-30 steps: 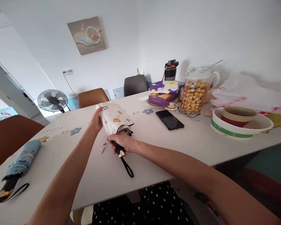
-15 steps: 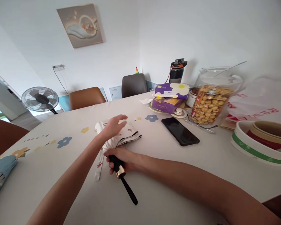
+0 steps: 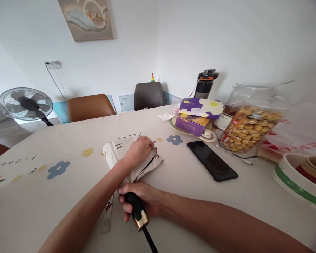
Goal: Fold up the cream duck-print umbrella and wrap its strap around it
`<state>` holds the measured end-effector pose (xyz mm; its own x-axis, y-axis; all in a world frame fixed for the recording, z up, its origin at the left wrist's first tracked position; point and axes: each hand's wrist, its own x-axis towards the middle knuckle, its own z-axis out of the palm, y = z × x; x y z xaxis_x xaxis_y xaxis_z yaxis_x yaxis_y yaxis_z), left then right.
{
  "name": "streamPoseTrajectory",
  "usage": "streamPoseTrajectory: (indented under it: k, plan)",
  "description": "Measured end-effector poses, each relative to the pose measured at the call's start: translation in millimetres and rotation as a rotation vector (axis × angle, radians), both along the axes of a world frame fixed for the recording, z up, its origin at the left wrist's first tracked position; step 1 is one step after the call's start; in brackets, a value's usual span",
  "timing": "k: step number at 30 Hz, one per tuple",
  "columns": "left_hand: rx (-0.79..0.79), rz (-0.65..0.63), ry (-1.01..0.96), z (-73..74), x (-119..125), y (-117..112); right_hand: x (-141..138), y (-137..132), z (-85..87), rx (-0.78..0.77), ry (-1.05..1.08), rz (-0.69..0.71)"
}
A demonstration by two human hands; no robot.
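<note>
A white folding umbrella [image 3: 112, 154] lies on the table with its canopy gathered but loose. My right hand [image 3: 144, 198] is wrapped around the top of its black handle [image 3: 137, 207], which has a gold band and a black wrist strap [image 3: 150, 240]. Over the canopy, my left hand [image 3: 139, 151] has its fingers bent on the fabric near the black-edged folds, pinching them as far as I can see; the fingertips are partly hidden. The umbrella's closing strap [image 3: 106, 218] hangs out flat on the table beside my left forearm.
Right of the umbrella lies a black phone [image 3: 212, 160]. Beyond it stand purple boxes [image 3: 191, 123], a black bottle [image 3: 204, 86] and a clear snack jar [image 3: 250, 126]. Tape rolls [image 3: 300, 182] sit at the right edge. Chairs [image 3: 91, 107] and a fan [image 3: 26, 103] stand behind the table.
My left hand has come down from above the canopy onto its fabric, fingers now curled. My right hand keeps its hold on the handle. The view has shifted, and the blue item at left is out of sight.
</note>
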<state>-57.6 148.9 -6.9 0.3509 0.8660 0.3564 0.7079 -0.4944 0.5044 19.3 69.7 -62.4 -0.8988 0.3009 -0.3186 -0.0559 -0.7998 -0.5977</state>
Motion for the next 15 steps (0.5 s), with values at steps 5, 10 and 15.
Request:
streamPoseTrajectory:
  k: [5,10,15]
  plan:
    - [0.065,0.130,-0.534,27.9,-13,-6,0,0,7.3,-0.005,-0.018,-0.058]
    - [0.038,0.181,-0.772,41.2,-35,-23,1,-1,10.9,0.019,-0.070,-0.175]
    - [0.168,0.375,-0.793,31.7,-68,-61,1,-2,12.5,0.086,-0.176,-0.236]
